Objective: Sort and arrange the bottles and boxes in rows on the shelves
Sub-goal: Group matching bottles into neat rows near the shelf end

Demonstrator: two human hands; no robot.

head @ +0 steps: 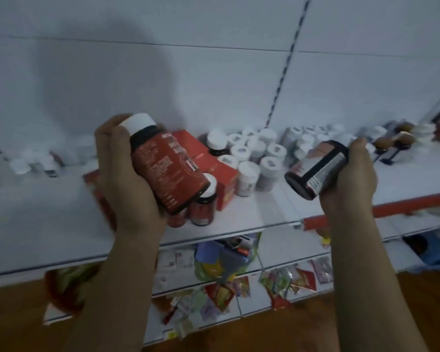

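fingers [106, 135] curled, one bottle per hand

the left hand [127, 179] wraps a big red-labelled bottle [168, 166], white cap up, tilted above the shelf [48, 212]. the right hand [351, 179] grips a dark bottle [318, 171] held sideways, base toward the camera. on the shelf behind stand red boxes [214, 163], a small red bottle [203, 204] and clustered white-capped bottles [254, 153].
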